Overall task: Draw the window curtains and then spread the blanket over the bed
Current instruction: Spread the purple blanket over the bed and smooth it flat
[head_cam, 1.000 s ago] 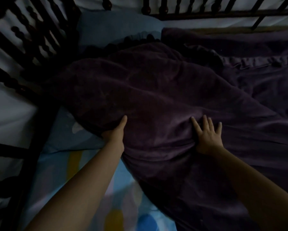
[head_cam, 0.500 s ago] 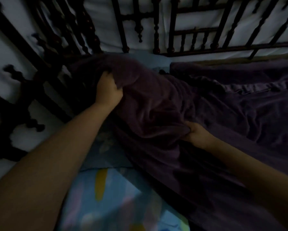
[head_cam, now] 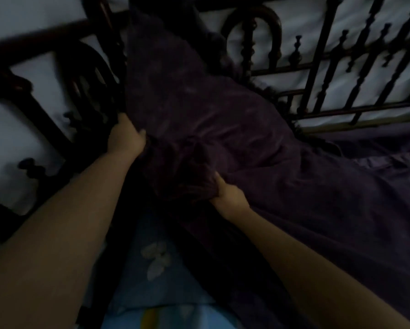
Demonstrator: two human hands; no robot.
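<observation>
Gripping a dark purple plush blanket [head_cam: 199,110] with both hands over a bed in a dim room.

The blanket's left edge is clutched by the left hand [head_cam: 125,138], fingers curled round the fabric, close to the dark turned-wood bed frame [head_cam: 317,74]. A bunched fold lower down is grasped by the right hand [head_cam: 227,193]. The blanket is lifted toward the frame's corner and trails right across the bed; a light blue patterned bedsheet [head_cam: 156,269] is seen between the forearms.

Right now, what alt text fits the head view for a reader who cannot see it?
In dim light, both hands grip a dark purple blanket bunched by the dark bed rails: left hand at its edge, right hand on a fold. A patterned blue sheet shows below.
</observation>
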